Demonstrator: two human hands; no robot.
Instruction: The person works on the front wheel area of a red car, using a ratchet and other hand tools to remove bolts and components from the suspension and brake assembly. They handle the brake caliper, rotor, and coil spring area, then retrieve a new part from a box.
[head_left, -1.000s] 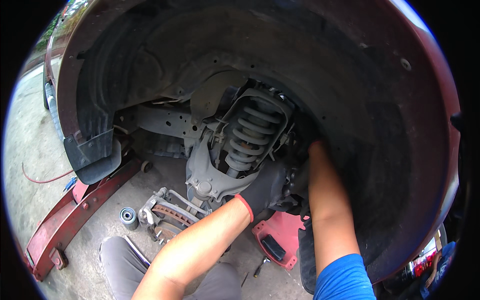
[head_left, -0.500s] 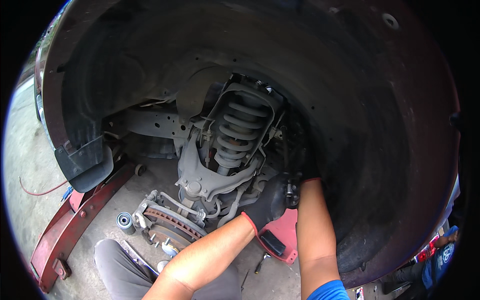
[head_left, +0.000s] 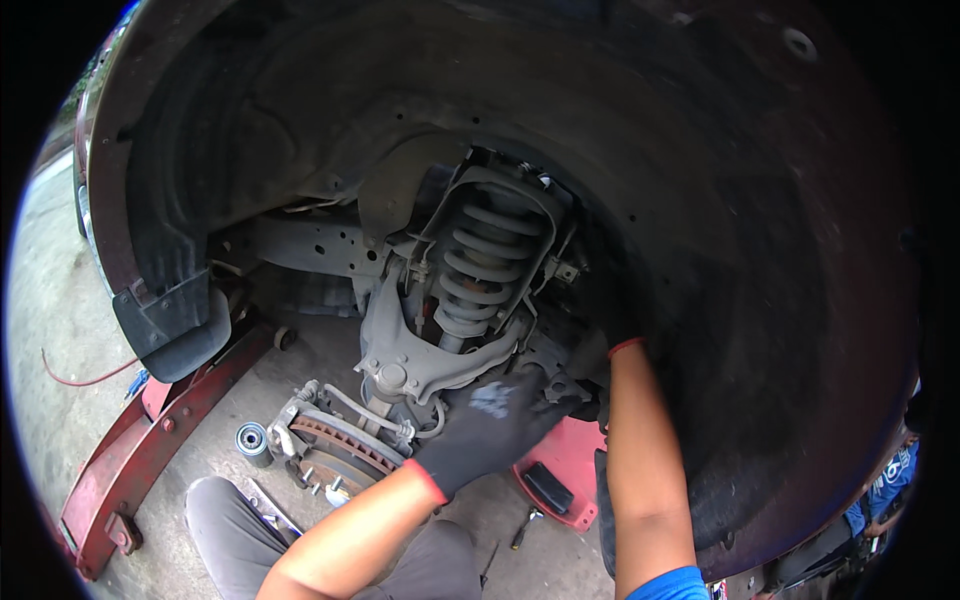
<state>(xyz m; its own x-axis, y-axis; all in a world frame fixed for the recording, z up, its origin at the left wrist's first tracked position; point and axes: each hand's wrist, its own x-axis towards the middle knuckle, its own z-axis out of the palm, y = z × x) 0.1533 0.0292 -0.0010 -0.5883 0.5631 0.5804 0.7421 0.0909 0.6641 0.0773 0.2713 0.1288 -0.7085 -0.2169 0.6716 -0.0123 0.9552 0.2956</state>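
My left hand, in a black glove with a red cuff, is just right of the grey upper control arm. Its fingers stretch toward the right, close to the dark parts behind the coil spring; nothing plainly shows in them. My right hand, gloved the same way, reaches deep into the wheel well behind the spring. Its fingers are lost in the shadow. Beside both hands stands the grey coil spring with its shock absorber. Lower left of my left hand, the rusty brake disc hangs with its studs showing.
A red floor jack lies left, near a blue-and-white oil filter. Below my hands are a red plastic piece and a small screwdriver-like tool. The dark fender liner curves around my arms. Another person is at far right.
My left hand has moved left and down, away from my right hand and the dark metal part it was beside. That part no longer shows there. My right hand stays deep in the well.
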